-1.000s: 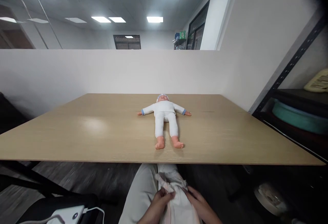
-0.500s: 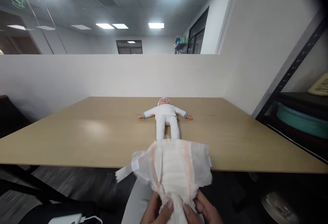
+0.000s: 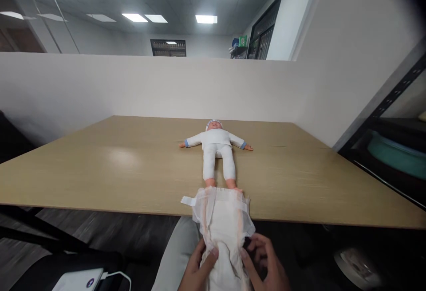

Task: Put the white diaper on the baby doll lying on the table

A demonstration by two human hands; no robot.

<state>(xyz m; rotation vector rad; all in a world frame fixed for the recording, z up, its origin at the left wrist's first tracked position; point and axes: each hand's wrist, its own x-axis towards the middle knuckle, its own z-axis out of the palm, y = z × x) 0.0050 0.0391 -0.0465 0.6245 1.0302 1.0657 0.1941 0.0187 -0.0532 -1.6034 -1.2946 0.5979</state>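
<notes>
A white diaper (image 3: 224, 224), unfolded with its inside facing up, stretches from the table's front edge down toward my lap. Its far end lies just below the feet of a baby doll (image 3: 218, 142) on its back, dressed in white with blue cuffs, arms spread. My left hand (image 3: 199, 268) pinches the diaper's left side, thumb on top. On the opposite side my right hand (image 3: 266, 264) has its thumb against the edge and its fingers curled. A white fastening tab (image 3: 188, 201) sticks out at the far left corner.
The doll lies on a wooden table (image 3: 100, 171) backed by a white partition (image 3: 166, 87). To the right stands a dark shelf rack (image 3: 382, 104) holding a teal container (image 3: 396, 153). A white device (image 3: 80, 280) with a cable rests on a black seat at lower left.
The diaper's far side flaps have drawn inward, so it looks narrower. Both hands have moved up a little along its sides, and the doll's feet now show. The view has tilted down.
</notes>
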